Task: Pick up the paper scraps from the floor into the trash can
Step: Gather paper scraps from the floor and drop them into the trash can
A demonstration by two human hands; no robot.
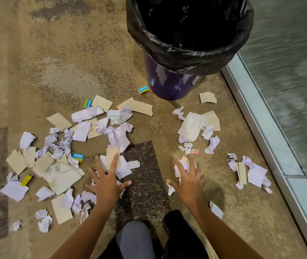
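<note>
Paper scraps [85, 146] lie all over the tan carpet [55, 62], white crumpled bits and flat brown pieces mixed together. Most are in a big bunch on the left, and smaller bunches lie on the right near the glass wall [289, 71]. A few small blue boxes [78, 157] sit among the scraps. The left hand [106, 181] is wide open with its fingers spread, down over white and brown pieces near the middle. The right hand [188, 179] is open too, fingers spread, over a little pile of crumpled white paper. Neither hand is holding anything. The trash can [169, 85] stands farther away, past the scraps, with a black bag [190, 55] folded over its rim.
</note>
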